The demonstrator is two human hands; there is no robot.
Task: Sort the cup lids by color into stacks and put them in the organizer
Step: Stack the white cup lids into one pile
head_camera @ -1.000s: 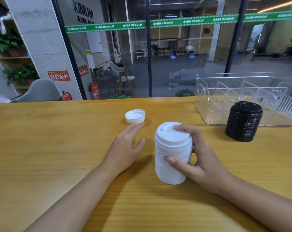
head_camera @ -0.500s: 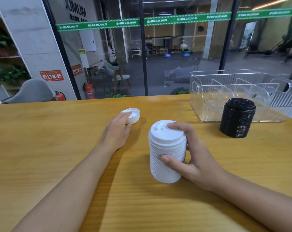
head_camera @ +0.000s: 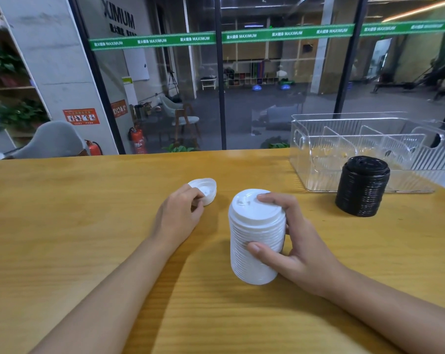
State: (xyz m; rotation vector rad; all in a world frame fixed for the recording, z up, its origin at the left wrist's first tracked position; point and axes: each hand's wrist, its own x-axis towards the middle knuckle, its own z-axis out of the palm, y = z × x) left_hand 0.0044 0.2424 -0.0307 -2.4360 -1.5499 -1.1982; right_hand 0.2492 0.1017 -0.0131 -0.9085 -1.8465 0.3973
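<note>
We had both hands at the white lids on the table [head_camera: 76, 213].
Our left hand [head_camera: 178, 213] curled its fingers onto the near rim of the loose white lid [head_camera: 206, 187], pinching it; a second earlier it lay flat, short of it. Just right, our right hand [head_camera: 302, 251] gripped the tall white stack [head_camera: 256, 236]. Beyond it the black stack [head_camera: 360, 186] stood before the clear organizer [head_camera: 316, 159], hiding part of its front wall.
</note>
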